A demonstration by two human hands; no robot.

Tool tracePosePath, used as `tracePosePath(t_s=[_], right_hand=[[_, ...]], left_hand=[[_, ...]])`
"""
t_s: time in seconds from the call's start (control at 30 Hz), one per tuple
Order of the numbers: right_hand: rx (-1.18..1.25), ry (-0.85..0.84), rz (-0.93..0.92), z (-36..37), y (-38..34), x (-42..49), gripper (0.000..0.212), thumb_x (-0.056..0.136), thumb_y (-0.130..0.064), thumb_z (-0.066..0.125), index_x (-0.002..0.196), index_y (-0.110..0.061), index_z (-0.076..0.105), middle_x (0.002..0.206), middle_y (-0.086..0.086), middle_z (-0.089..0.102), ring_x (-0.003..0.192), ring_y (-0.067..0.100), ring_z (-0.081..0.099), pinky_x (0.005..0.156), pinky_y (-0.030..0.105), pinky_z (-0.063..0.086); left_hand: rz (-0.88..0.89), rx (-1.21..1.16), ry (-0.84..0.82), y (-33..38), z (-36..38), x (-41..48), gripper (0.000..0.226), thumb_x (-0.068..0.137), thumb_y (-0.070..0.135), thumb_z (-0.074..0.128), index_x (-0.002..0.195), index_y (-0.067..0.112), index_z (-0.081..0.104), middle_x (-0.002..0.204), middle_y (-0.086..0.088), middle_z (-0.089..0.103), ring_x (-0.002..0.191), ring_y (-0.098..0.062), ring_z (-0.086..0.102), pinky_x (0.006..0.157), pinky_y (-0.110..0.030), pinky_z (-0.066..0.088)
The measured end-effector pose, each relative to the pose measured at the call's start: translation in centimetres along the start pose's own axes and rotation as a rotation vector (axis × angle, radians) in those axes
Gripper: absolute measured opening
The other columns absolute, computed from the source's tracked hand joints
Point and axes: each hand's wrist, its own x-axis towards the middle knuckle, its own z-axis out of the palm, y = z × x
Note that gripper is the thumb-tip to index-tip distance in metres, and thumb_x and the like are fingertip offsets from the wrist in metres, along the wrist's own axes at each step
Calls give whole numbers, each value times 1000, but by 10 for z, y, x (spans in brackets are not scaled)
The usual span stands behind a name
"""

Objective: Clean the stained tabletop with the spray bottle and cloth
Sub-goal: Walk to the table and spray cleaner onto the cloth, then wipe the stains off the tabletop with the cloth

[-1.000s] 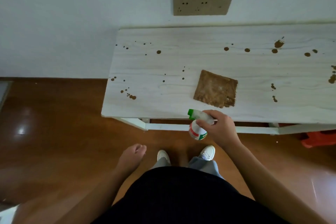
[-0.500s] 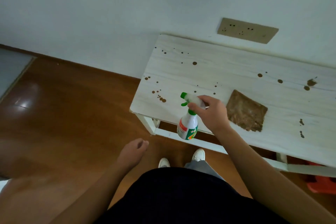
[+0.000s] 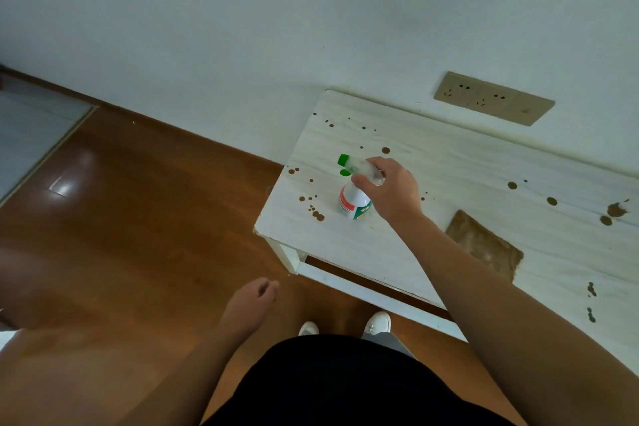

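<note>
The stained tabletop (image 3: 466,180) (the cloth (image 3: 484,245) lies flat near its front edge) needs an even mist. The spray bottle (image 3: 354,206), held over the left end by the right hand (image 3: 392,192) with fingers curled round its neck, should tip its nozzle (image 3: 343,160) down at the spots (image 3: 316,214). The left hand (image 3: 249,304) hangs loosely curled, empty. Compared with half a second ago, the bottle is farther in from the front edge.
</note>
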Motion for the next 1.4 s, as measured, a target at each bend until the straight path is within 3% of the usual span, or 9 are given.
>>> tracePosePath(t_s=[0.27, 0.43, 0.57, 0.7, 0.77, 0.87, 1.03, 1.27, 1.4], right_hand=[[-87, -67, -20, -11, 0, 15, 43, 88, -50, 66, 123, -26, 63, 110, -9, 64, 95, 13, 58, 75, 27, 40], [-126, -128, -25, -16, 6, 4, 53, 85, -51, 71, 129, -26, 55, 112, -10, 61, 97, 12, 57, 80, 31, 47], [-127, -113, 101, -23, 35, -22, 40, 93, -42, 63, 127, -21, 60, 117, -6, 64, 104, 13, 60, 89, 30, 48], [-57, -120, 308, -26, 88, -86, 22, 97, -37, 60, 110, -23, 69, 102, -10, 69, 97, 10, 63, 87, 30, 52], [-33, -125, 431, -24, 116, -127, 15, 97, -35, 60, 105, -25, 69, 94, -12, 68, 91, 8, 63, 77, 25, 50], [-32, -127, 569, -26, 151, -183, 8, 97, -32, 61, 99, -27, 67, 91, -10, 68, 87, 9, 63, 68, 20, 44], [-68, -81, 667, -44, 187, -235, 10, 96, -32, 63, 103, -28, 69, 95, -11, 68, 88, 4, 62, 69, 17, 43], [5, 44, 564, -77, 218, -210, 13, 97, -29, 61, 107, -26, 69, 94, -10, 68, 86, 5, 62, 73, 22, 50], [23, 4, 463, -103, 242, -172, 13, 97, -29, 61, 105, -25, 69, 91, -10, 67, 84, 6, 61, 75, 25, 52]], left_hand=[[6, 8, -13, 14, 5, 7, 39, 107, 40, 42, 95, 13, 67, 95, -10, 70, 92, -26, 67, 72, -26, 49], [34, 35, 5, 16, 12, 12, 38, 106, 40, 44, 92, 13, 66, 93, -10, 71, 90, -27, 68, 81, -38, 59], [51, 49, -30, 13, 15, 17, 37, 105, 40, 45, 90, 15, 66, 90, -10, 71, 87, -28, 69, 81, -42, 60], [63, 53, -76, 19, 22, 22, 37, 104, 37, 47, 87, 9, 65, 79, -7, 66, 70, -18, 60, 79, -48, 59], [62, 75, -114, 28, 29, 24, 31, 105, 39, 49, 91, 17, 65, 86, 1, 69, 79, -13, 65, 80, -42, 57], [46, 103, -195, 46, 44, 28, 29, 105, 43, 47, 95, 21, 63, 97, -3, 70, 94, -19, 68, 91, -40, 57], [206, 321, -177, 90, 75, 29, 37, 106, 44, 39, 97, 17, 62, 94, -3, 68, 89, -16, 64, 89, -39, 55], [371, 439, -22, 147, 114, 34, 34, 105, 43, 45, 118, 17, 63, 114, 0, 70, 97, -13, 62, 82, -30, 49], [411, 458, 39, 174, 146, 35, 40, 103, 43, 49, 134, 19, 59, 135, 0, 63, 121, -18, 60, 98, -35, 51]])
